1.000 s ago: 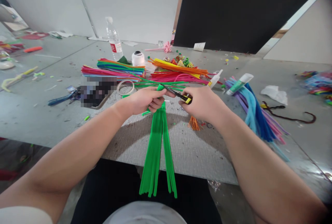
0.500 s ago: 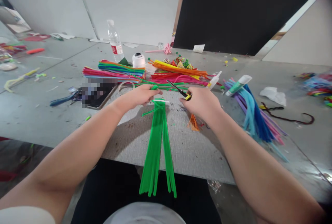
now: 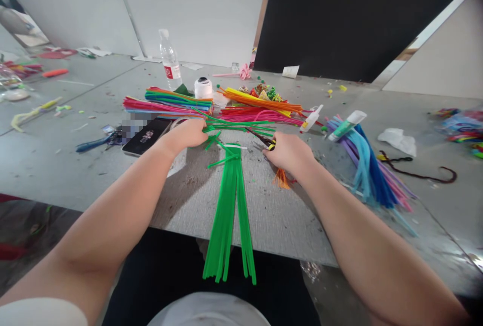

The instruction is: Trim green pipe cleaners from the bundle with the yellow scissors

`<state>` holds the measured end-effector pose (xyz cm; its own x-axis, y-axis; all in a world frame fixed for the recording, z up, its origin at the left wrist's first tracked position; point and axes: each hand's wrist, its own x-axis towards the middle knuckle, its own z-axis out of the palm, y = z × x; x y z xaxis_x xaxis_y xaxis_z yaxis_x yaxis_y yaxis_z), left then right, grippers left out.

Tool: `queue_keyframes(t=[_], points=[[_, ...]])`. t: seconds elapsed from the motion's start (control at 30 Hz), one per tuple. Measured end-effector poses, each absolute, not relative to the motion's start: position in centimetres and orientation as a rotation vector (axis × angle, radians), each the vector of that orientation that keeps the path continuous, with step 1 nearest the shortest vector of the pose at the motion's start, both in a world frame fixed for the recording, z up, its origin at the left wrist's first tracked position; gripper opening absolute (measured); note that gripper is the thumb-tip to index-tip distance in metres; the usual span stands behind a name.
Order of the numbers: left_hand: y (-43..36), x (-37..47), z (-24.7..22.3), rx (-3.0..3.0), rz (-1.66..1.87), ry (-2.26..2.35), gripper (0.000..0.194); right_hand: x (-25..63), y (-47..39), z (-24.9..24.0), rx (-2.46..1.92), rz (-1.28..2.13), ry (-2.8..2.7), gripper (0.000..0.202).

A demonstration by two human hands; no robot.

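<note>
i sit at a long grey bench (image 3: 94,165) with seams across its scuffed top. pale grey panels (image 3: 199,9) stand along its far side, a big black panel (image 3: 332,19) leaning beside them. light glints near the bench's right edge, and grey floor (image 3: 324,301) shows below.

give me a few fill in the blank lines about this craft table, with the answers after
The right hand holds a pair of ____.
The fuzzy stems hanging past the table are ____.
The upright bottle has a ____ label.
The green-and-white tube lies to the ____ of that hand.

Missing words: scissors; green; red; right.
</note>
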<state>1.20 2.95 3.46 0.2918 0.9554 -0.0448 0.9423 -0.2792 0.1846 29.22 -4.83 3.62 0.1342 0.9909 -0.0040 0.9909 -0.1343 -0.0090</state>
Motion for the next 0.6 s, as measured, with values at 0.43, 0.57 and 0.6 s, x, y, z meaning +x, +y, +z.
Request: queue_keyframes(t=[0.43,0.57,0.6], points=[[3.09,0.75,3.31,2.401,0.112,1.707,0.022,29.13,-4.75,3.12,-2.347,-0.036,-2.118,0.043],[2.82,1.07,2.94,2.419,0.039,1.759,0.018,29.14,-4.75,3.05,-2.343,-0.041,-2.125,0.043],[2.79,1.12,2.82,2.408,0.076,1.751,0.020,29.11,-4.76,3.07,-2.344,-0.045,-2.125,0.043]])
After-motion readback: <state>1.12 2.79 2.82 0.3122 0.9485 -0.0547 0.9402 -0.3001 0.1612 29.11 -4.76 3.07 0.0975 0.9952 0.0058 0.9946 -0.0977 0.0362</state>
